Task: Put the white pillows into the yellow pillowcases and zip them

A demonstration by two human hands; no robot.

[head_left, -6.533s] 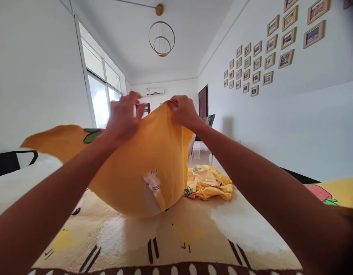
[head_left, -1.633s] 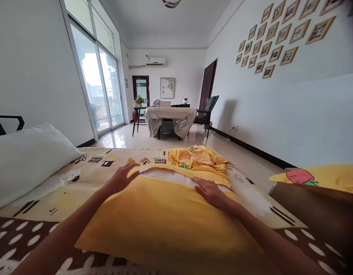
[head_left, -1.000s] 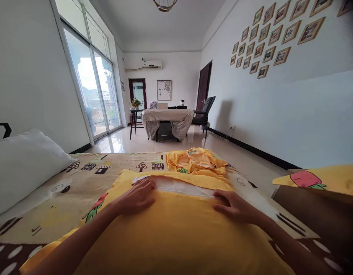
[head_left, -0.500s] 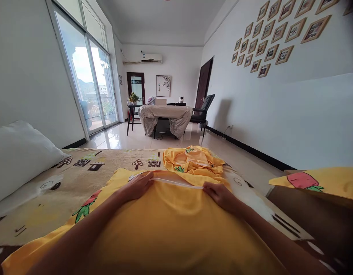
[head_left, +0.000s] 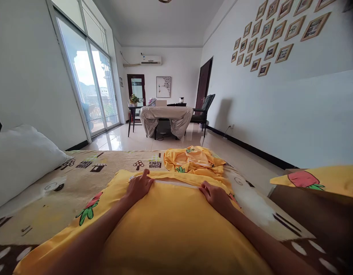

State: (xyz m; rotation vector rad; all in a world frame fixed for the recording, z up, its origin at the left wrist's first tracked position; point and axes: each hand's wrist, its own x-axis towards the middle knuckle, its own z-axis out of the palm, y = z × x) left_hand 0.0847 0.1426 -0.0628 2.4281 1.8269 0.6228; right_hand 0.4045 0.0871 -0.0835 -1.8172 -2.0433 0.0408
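A large yellow cover with printed carrots or strawberries spreads across the bed toward me. Its far edge has a white zipper strip around a narrow opening. At the left end of that strip, my left hand pinches the fabric with its thumb low and the index finger raised. My right hand has its fingers curled closed on the cover at the strip's right end. Just beyond the opening lies a crumpled yellow cloth.
A patterned blanket covers the bed, with a white pillow at the left. Another yellow printed cloth hangs over something at the right. Farther off stand a covered table and a black chair.
The opening has narrowed and the cover's front edge lies flatter. My left index finger has lifted, and my right hand has shifted slightly left. The view has tilted slightly.
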